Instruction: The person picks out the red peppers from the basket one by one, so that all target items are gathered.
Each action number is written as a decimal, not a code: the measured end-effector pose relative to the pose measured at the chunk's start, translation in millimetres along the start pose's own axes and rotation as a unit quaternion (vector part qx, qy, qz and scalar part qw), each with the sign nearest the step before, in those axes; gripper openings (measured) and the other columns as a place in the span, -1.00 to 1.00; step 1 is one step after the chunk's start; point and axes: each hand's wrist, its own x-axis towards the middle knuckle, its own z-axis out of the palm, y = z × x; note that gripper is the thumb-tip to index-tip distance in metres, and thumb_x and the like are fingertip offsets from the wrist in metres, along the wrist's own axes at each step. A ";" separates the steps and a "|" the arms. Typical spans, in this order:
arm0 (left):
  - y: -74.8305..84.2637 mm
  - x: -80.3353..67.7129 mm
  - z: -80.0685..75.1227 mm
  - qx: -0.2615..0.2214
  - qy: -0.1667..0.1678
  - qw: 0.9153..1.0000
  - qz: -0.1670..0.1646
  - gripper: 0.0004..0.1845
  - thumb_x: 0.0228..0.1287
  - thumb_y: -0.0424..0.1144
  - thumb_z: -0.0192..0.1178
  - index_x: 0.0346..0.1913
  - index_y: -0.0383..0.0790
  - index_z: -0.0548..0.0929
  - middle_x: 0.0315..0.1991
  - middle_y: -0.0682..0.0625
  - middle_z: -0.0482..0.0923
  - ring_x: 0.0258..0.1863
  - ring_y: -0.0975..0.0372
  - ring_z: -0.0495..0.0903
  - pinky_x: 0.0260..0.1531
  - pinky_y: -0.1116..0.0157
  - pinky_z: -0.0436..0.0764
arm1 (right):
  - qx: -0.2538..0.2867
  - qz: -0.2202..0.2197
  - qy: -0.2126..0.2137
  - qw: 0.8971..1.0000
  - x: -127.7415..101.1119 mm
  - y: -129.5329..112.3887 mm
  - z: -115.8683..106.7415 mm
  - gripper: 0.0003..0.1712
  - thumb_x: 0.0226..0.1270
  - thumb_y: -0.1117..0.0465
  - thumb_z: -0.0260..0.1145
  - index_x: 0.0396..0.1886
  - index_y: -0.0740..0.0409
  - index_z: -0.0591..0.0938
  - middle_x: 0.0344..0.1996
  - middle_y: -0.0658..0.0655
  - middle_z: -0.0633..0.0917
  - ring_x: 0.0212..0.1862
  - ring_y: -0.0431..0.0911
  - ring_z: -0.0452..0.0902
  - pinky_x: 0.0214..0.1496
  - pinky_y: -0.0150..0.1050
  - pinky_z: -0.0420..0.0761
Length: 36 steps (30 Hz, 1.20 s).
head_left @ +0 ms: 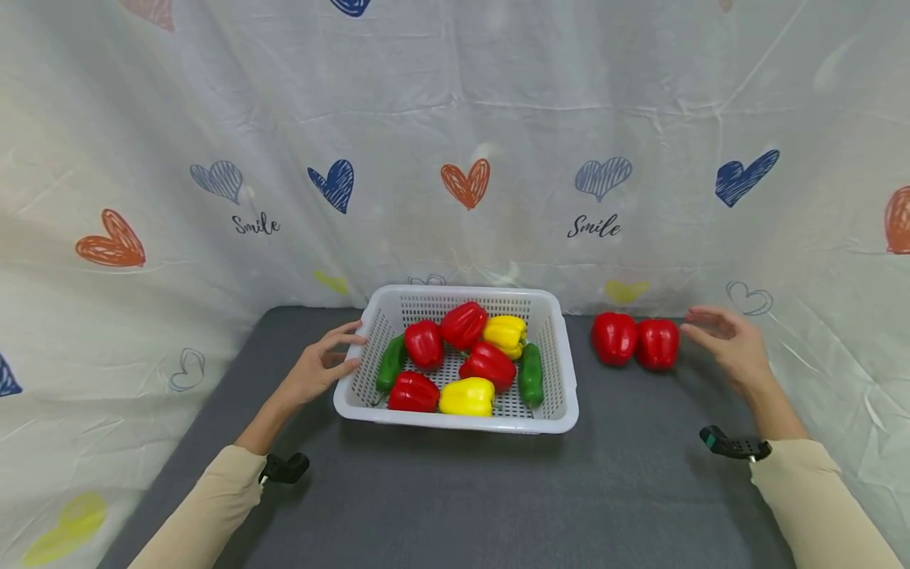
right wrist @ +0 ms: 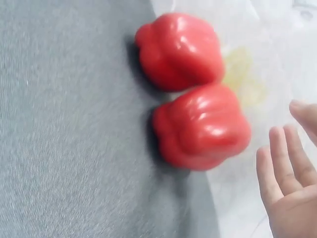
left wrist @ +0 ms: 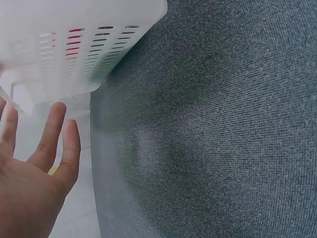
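Observation:
In the head view a white plastic basket (head_left: 455,425) holds red bell peppers (head_left: 490,366), yellow bell peppers (head_left: 467,397) and long green vegetables (head_left: 531,376). My left hand (head_left: 321,365) is at the basket's left rim, fingertips on or close to it. Its fingers look loosely spread beside the basket wall in the left wrist view. Two more red bell peppers (head_left: 614,338) stand side by side, right of the basket. My right hand (head_left: 732,348) is just right of the nearer one (head_left: 657,344). In the right wrist view a gap separates the fingers (right wrist: 282,163) from both peppers.
A dark grey cloth-covered table (head_left: 455,506) lies under everything. Behind it hangs a pale curtain (head_left: 398,103) with hearts and "Smile" lettering, meeting the table's back edge. Each wrist carries a black strap device (head_left: 735,444).

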 end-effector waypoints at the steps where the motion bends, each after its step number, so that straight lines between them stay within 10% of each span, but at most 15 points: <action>1: -0.3 0.1 0.0 0.000 0.000 1.000 0.001 -0.61 0.35 -0.56 0.26 0.22 -0.45 0.57 0.48 -0.33 0.19 0.26 -0.31 0.39 0.03 -0.30 0.47 | -0.006 -0.005 0.002 1.000 0.2 -3.1 1.4 -0.51 0.37 0.22 0.45 0.23 0.28 0.57 -0.06 -0.23 0.66 -0.10 -0.43 0.58 -0.12 -0.59 0.48; 18: -0.1 -0.4 0.6 0.000 0.001 1.000 -0.003 -0.61 0.35 -0.55 0.26 0.22 -0.45 0.57 0.48 -0.33 0.19 0.24 -0.32 0.40 0.04 -0.30 0.47 | 0.025 -0.104 -0.098 0.989 9.8 -70.2 56.7 -0.58 0.38 0.36 0.40 0.17 0.42 0.57 0.03 0.37 0.65 -0.10 -0.27 0.65 -0.07 -0.47 0.58; 36: 1.9 0.2 -0.2 -0.002 0.000 1.000 0.003 -0.62 0.35 -0.57 0.25 0.21 -0.46 0.57 0.48 -0.34 0.20 0.26 -0.30 0.40 0.04 -0.29 0.47 | 0.092 -0.130 -0.212 0.964 26.7 -119.1 123.5 -0.59 0.39 0.34 0.41 0.16 0.41 0.59 0.08 0.39 0.62 0.08 0.13 0.65 0.05 -0.32 0.60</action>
